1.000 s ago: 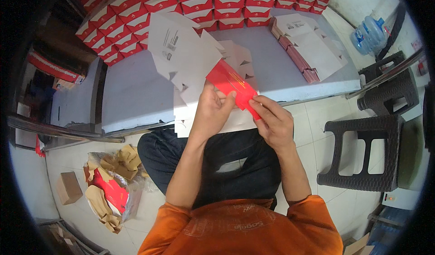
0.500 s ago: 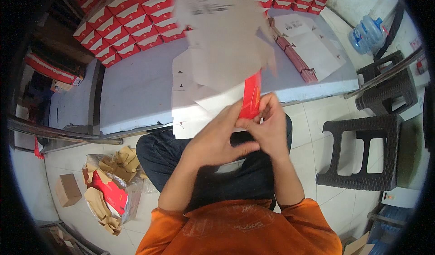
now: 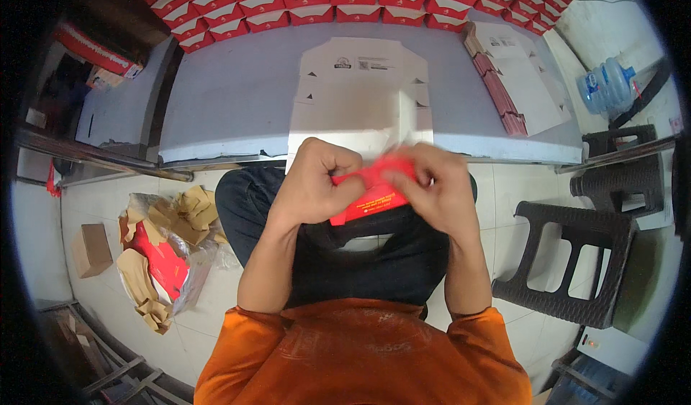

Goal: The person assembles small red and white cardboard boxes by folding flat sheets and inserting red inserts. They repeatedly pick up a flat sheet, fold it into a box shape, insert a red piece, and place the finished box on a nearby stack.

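Observation:
Over my lap, just off the table's near edge, I hold a red cardboard carton piece (image 3: 368,205) with small yellow print on its face. My left hand (image 3: 314,183) is closed on its left end, the thumb pressed on top. At its other end my right hand (image 3: 437,188) grips it with thumb and fingers; those fingertips are smeared by motion. The carton's upper part is blurred, so its folds are hard to make out. Beyond my hands a flat white carton blank (image 3: 338,106) with dark triangle marks lies on the table, its near end partly covered by my hands.
Rows of stacked red-and-white boxes (image 3: 311,3) line the back of the grey table (image 3: 230,103). A pile of flat blanks (image 3: 529,81) lies at right. Dark plastic stools (image 3: 568,261) and a blue water jug (image 3: 608,87) stand right; an opened bag (image 3: 162,254) and brown box (image 3: 91,250) sit left.
The blurred white sheet raised before me has gone from above the table; the carton now lies lower between my hands, red face showing. My left hand has closed on it. The view has shifted.

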Motion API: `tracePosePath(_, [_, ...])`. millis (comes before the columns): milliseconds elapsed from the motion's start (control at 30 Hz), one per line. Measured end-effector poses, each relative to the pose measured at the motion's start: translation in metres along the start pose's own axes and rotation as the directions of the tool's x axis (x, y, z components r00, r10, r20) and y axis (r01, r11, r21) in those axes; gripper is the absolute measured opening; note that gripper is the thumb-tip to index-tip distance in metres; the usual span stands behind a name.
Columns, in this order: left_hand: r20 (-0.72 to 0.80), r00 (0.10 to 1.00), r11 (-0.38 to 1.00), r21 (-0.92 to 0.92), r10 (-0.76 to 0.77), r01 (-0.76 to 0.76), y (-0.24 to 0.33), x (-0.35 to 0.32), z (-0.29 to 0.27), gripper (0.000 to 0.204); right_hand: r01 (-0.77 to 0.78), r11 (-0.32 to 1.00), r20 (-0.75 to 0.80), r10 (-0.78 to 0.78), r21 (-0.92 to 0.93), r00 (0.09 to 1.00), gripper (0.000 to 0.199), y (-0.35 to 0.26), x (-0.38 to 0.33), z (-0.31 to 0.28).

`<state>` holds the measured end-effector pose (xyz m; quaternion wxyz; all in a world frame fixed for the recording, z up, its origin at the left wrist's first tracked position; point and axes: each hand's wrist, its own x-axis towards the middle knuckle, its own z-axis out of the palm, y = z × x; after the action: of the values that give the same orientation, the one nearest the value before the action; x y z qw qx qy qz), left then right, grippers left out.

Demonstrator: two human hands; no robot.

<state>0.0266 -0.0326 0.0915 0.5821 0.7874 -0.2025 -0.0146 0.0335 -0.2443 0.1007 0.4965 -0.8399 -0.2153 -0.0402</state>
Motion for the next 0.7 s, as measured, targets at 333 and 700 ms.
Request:
tracePosePath(333, [0.192, 0.971, 0.989, 0.056, -0.143, 0.135, 0.010, -0.023, -0.060, 0.021, 0.146, 0.714, 0.040, -0.163, -0.684, 0.986, 0.090, 0.025, 0.002, -0.088])
tracePosePath(700, [0.347, 0.872, 0.868, -0.236, -0.345, 0.437, 0.000, -0.001, 0.017, 0.024, 0.361, 0.832, 0.005, -0.400, 0.421, 0.917, 0.055, 0.028, 0.016, -0.037])
